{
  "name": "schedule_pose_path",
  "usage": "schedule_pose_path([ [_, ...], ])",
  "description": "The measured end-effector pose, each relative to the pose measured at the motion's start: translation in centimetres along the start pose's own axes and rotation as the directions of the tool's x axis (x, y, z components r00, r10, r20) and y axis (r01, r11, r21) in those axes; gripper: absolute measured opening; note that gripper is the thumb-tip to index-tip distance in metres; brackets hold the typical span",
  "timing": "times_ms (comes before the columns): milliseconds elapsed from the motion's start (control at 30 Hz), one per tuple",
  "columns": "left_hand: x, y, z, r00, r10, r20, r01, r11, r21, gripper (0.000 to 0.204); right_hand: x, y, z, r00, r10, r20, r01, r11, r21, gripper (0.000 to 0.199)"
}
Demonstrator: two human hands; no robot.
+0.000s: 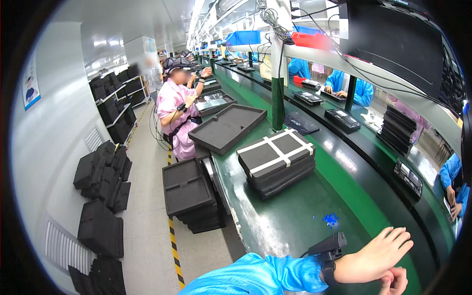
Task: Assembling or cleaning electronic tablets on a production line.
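My left hand reaches over the near right part of the green bench, palm down, its fingers stretched out and holding nothing. A black device on a strap sits at its wrist, below a blue sleeve. Just under it, my right hand shows only in part at the lower edge, with fingers curled close to the left hand; whatever they may hold is hidden. Small blue pieces lie in a loose heap on the bench beyond my left wrist. Farther off stands a stack of black foam trays with white tape crossed on top.
Another black tray overlaps the bench's left edge, above stacked trays beside it. A person in pink works farther along. A dark conveyor carries black devices on the right. A monitor hangs overhead.
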State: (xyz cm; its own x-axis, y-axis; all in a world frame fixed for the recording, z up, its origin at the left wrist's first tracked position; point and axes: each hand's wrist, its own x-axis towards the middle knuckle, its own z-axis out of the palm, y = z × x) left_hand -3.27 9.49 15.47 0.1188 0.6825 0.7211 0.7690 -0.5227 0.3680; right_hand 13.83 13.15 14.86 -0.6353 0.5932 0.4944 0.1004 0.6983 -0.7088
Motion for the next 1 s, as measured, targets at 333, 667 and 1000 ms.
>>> schedule_pose_path([
  [333,-0.7,1.0,0.8,0.975,0.180,0.134,-0.154,0.971,-0.181,0.060,0.2,-1.2,-1.1,0.785,0.097,0.612,-0.367,0.869,0.333,0.033],
  [667,-0.6,-0.5,2.1,0.997,0.031,0.077,-0.047,0.975,0.218,0.078,-0.7,2.2,0.0,0.766,0.554,0.326,-0.642,0.686,0.342,0.029],
  [1000,-0.5,0.3,0.5,0.995,0.085,0.046,-0.090,0.989,0.114,0.081,-0.4,2.8,-0.1,0.833,0.483,0.268,-0.544,0.803,0.244,0.031],
])
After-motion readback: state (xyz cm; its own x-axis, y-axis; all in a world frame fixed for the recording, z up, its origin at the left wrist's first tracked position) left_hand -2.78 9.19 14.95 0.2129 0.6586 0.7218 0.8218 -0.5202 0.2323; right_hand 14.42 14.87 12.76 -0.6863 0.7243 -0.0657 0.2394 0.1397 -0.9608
